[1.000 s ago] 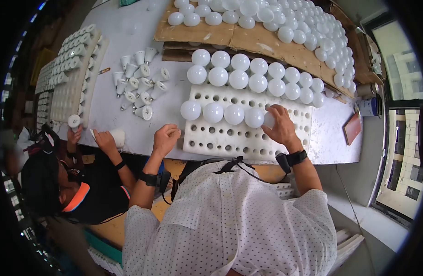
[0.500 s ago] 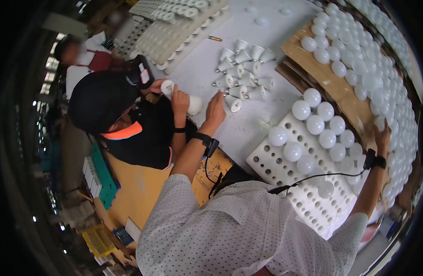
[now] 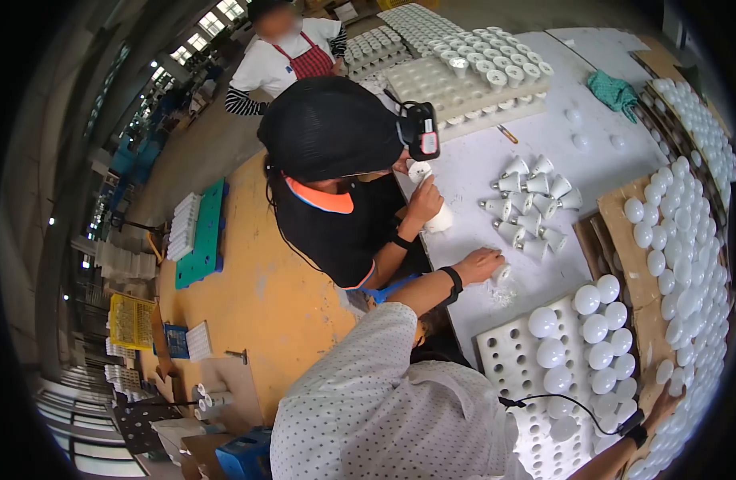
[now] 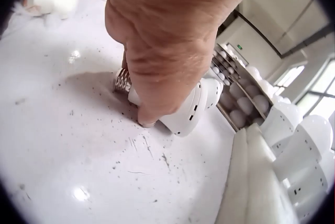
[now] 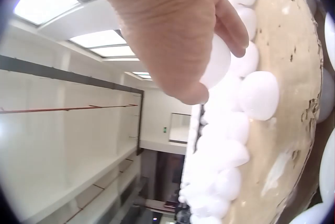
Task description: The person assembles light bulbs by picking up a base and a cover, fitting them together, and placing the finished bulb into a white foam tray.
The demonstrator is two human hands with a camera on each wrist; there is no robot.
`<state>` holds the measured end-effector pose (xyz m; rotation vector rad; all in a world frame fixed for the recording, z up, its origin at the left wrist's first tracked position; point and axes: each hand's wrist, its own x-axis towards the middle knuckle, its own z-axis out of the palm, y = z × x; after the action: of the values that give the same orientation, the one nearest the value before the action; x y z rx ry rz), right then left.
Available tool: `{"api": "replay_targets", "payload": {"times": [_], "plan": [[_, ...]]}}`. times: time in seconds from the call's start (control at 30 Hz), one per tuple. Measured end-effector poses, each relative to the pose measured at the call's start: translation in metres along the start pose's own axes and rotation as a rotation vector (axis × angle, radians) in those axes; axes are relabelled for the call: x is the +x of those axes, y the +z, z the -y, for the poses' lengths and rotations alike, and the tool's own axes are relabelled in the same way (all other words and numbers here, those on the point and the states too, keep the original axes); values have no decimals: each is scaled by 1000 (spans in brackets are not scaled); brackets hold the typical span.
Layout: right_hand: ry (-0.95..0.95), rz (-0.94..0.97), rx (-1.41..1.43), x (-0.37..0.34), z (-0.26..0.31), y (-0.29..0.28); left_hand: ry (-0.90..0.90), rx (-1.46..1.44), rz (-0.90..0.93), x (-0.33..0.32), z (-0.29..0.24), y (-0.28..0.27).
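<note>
At the table's near edge, my left hand [image 3: 482, 264] grips a white bulb base [image 4: 191, 110] lying on its side. Its metal screw end [image 4: 121, 81] pokes out beside the fingers in the left wrist view. Several more bulb bases [image 3: 536, 196] lie in a loose group just beyond. Far to the right, my right hand [image 3: 666, 406] holds a white bulb cover [image 5: 218, 63] between thumb and fingers, over cardboard [image 5: 285, 41] crowded with similar covers [image 5: 259, 96]. Between my hands lies a white foam tray [image 3: 500, 352] with rows of holes, carrying rows of round white covers [image 3: 550, 353].
To the left, a person in a black cap [image 3: 328, 128] works at the same table with a white piece in hand. Behind stand foam trays [image 3: 416, 84] of bulb bases. A green cloth [image 3: 612, 94] lies at the far side. A cable [image 3: 560, 398] hangs over the foam tray.
My left hand has moved from beside the foam tray to a bulb base and grips it. My right hand has left the tray for the covers on the cardboard. The head view has swung left.
</note>
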<state>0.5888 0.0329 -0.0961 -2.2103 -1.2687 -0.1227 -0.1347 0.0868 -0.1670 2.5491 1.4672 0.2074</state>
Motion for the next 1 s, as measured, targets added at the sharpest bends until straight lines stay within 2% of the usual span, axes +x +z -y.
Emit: {"api": "replay_targets", "payload": {"times": [0.03, 0.07, 0.1, 0.13, 0.17, 0.2, 0.23, 0.27, 0.3, 0.33, 0.37, 0.4, 0.43, 0.47, 0.5, 0.53, 0.57, 0.6, 0.7, 0.77, 0.9, 0.97, 1.0], "plan": [[75, -55, 117, -5, 4, -12, -106, -126, -38, -4, -3, 0], [349, -50, 677, -33, 61, -34, -212, -253, -77, -7, -6, 2], [377, 46, 826, -62, 106, -66, -377, -427, -99, -7, -8, 1], [386, 132, 846, -78, 113, -82, -380, -425, -105, -10, -8, 0], [471, 237, 1041, -88, 76, -74, -504, -675, -73, -15, -20, -22], [556, 345, 1235, -105, 79, -71, -624, -926, -40, -20, -26, -36], [596, 454, 1373, -130, 84, -63, -512, -1413, -72, -27, -27, -25], [636, 564, 1508, -160, 125, -72, -510, -1414, -74, -33, -38, -34], [407, 574, 1442, -163, 118, -69, -413, -1662, -125, -37, -55, -52], [34, 534, 1068, -198, 210, -65, -305, -1906, -177, -40, -67, -65], [64, 613, 979, -214, 253, -68, -247, -1967, -112, -37, -74, -64], [36, 630, 912, -235, 316, -84, -227, -1837, 9, -39, -80, -86], [-253, 582, 776, -242, 333, -78, -200, -1719, 147, -38, -87, -106], [-436, 601, 639, -241, 321, -58, -238, -1613, 31, -42, -104, -123], [-355, 560, 608, -254, 340, -60, -98, -1510, 122, -41, -102, -122], [-424, 615, 703, -257, 359, -69, -2, -1558, 182, -42, -103, -115], [-406, 728, 911, -257, 374, -67, -43, -1492, 325, -45, -112, -153], [-386, 755, 976, -262, 376, -58, 105, -1350, 244, -43, -110, -145], [-472, 822, 907, -264, 406, -71, 156, -1327, 311, -51, -112, -164], [-541, 817, 869, -265, 409, -70, 253, -1128, 235, -52, -112, -171], [-586, 831, 805, -270, 417, -74, 226, -1031, 277, -55, -113, -176], [-591, 847, 764, -272, 420, -75, 153, -962, 384, -56, -115, -182], [-599, 865, 730, -272, 421, -76, 155, -966, 382, -57, -114, -181]]}}
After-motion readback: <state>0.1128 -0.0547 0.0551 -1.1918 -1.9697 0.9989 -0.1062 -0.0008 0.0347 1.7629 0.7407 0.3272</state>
